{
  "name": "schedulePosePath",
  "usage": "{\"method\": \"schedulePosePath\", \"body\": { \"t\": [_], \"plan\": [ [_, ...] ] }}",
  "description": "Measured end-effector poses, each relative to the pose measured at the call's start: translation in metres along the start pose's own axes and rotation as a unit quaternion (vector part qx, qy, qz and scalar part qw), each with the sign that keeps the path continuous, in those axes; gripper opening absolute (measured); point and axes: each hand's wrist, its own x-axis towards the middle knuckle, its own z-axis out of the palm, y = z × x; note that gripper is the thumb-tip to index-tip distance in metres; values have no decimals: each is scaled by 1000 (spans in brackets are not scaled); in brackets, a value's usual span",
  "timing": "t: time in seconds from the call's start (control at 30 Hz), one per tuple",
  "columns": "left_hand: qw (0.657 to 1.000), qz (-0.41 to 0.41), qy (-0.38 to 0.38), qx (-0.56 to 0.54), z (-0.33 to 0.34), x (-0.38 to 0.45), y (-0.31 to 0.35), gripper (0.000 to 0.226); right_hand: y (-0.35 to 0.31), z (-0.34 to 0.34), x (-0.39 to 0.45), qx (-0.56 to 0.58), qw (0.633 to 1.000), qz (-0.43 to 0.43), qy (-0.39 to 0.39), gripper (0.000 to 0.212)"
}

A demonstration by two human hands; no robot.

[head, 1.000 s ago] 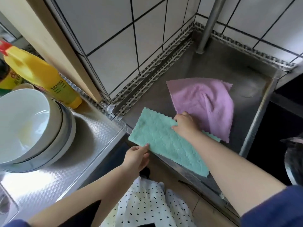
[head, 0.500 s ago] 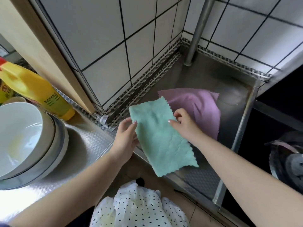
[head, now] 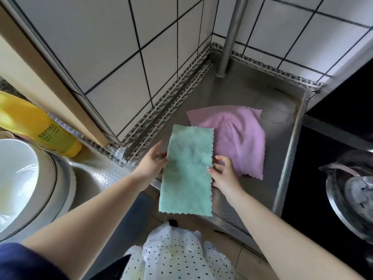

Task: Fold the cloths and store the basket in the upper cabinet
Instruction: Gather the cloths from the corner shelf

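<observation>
Item: green cloth (head: 187, 170), folded to a long strip, held above the steel counter (head: 282, 158) edge.
We judge the next fold wants ends matched and edges squared. Our left hand (head: 152, 161) and right hand (head: 224, 171) pinch its long sides, fingers lightly curled; pink cloth (head: 238, 138) lies unfolded just behind.

A folded mint-green microfibre cloth (head: 188, 170) hangs between the hands; the crumpled lilac cloth (head: 236, 138) lies on the steel counter (head: 252, 93) beyond the right hand (head: 223, 174), stacked white bowls (head: 26, 182) left of the left hand (head: 152, 162).
</observation>
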Motion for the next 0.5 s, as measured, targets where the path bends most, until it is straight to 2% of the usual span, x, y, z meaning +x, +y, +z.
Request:
{"method": "schedulePosePath", "body": {
  "t": [0.1,0.2,0.3,0.37,0.43,0.5],
  "plan": [
    [999,-34,14,27,-3,-9,-8,63,6,-3,-11,-114,992,-40,-29,45],
    [991,-24,-14,132,-4,-25,-15,65,13,-2,-17,-166,983,-51,-60,43],
    [976,13,-54,210,-5,-34,-20,72,16,1,-19,-165,983,-68,-44,24],
    [967,37,-67,242,-6,-35,-26,68,19,1,-20,-167,982,-73,-42,9],
    [944,91,-60,313,-8,-36,-36,57,27,-1,-22,-212,972,-88,-44,11],
    [905,164,-31,391,-11,-38,-49,54,36,-5,-27,-309,943,-122,-28,15]
  ]
}}
